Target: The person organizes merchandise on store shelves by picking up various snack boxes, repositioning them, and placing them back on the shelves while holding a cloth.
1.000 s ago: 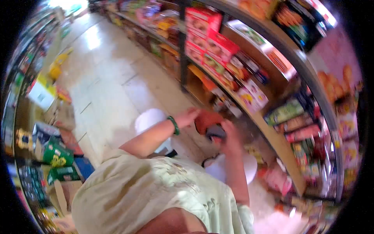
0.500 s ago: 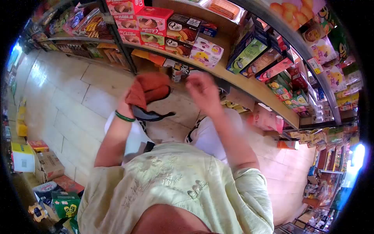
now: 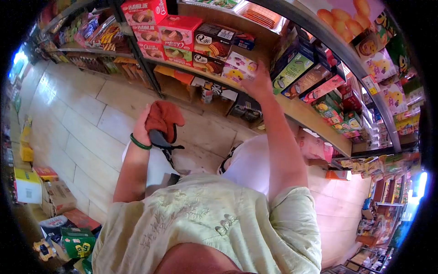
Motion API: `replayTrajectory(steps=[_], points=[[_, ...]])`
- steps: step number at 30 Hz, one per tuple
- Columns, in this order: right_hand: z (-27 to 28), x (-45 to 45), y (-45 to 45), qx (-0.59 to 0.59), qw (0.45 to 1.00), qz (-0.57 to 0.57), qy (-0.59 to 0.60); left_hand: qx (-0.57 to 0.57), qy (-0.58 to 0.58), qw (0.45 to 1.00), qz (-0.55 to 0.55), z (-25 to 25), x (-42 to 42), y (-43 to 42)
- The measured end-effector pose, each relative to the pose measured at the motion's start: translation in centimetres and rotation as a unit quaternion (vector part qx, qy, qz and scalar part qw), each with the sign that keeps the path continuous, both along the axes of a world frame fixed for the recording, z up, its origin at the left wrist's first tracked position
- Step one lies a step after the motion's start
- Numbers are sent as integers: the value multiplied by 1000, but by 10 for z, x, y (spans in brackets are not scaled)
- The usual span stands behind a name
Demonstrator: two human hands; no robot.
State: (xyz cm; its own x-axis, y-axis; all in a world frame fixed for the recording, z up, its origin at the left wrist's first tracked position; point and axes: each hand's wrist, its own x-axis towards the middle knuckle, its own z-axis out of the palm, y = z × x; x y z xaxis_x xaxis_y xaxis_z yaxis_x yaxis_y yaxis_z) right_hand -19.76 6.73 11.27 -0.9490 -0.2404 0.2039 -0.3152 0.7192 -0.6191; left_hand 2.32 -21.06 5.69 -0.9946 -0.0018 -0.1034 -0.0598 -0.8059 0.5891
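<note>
My left hand [image 3: 143,127], with a green bangle at the wrist, is closed round a rust-red cloth [image 3: 165,118]. A dark grey part [image 3: 160,138] with a thin strap hangs below the cloth. My right hand [image 3: 258,83] is up at the shelf, fingers stretched out at the right end of a white and purple box [image 3: 239,67] with a yellow picture. The fingertips overlap that box's edge; whether they press on it I cannot tell. Left of it stand two stacked dark biscuit boxes [image 3: 213,42].
Red snack boxes [image 3: 180,31] fill the shelf's left part. Green, brown and pink upright boxes [image 3: 294,68] stand right of my hand. The wooden shelf edge [image 3: 315,121] runs across in front of me. Cartons [image 3: 59,194] lie on the tiled floor [image 3: 82,123] at left.
My right hand has moved from in front of the shelf up and right to the white and purple box. My left hand has drawn slightly left and down with the cloth.
</note>
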Motion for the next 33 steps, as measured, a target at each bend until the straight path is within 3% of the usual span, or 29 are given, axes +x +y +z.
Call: replayTrajectory(steps=[3,5,7,9,12,14,15,18,21,23,25,29,31,33], points=[[0,18,10,-35,999,19,-21,-31,-43,999,-8,7,-1,7],[-14,37,16,-56,992,-36,110,-78,-46,996,-27,3,-5,10],[-16,63,22,-71,985,-53,147,-128,-50,989,-53,-6,-12,13],[-26,88,25,-87,977,-73,178,-172,-51,972,-153,-14,-14,12],[-48,115,33,-121,982,-23,144,-166,-130,965,-154,-12,-16,29],[-66,124,39,-148,972,65,170,-161,-123,969,-141,0,-24,46],[-67,125,40,-163,969,49,178,-147,-113,975,-121,6,-24,52],[-63,115,52,-205,974,31,88,-157,-114,980,-53,-11,-33,26],[-60,109,64,-251,966,33,42,-133,-35,988,-68,50,-56,73],[-60,107,71,-285,958,28,11,-135,-38,990,-35,54,-61,79],[-66,108,78,-271,962,36,-8,-137,-41,990,-6,57,-65,88],[-71,111,89,-225,974,29,-12,-152,5,985,-77,75,-72,118],[-70,112,97,-162,982,59,-74,-162,28,979,-117,84,-74,134],[-71,115,96,-132,987,43,-74,-287,10,956,-59,86,-76,147]])
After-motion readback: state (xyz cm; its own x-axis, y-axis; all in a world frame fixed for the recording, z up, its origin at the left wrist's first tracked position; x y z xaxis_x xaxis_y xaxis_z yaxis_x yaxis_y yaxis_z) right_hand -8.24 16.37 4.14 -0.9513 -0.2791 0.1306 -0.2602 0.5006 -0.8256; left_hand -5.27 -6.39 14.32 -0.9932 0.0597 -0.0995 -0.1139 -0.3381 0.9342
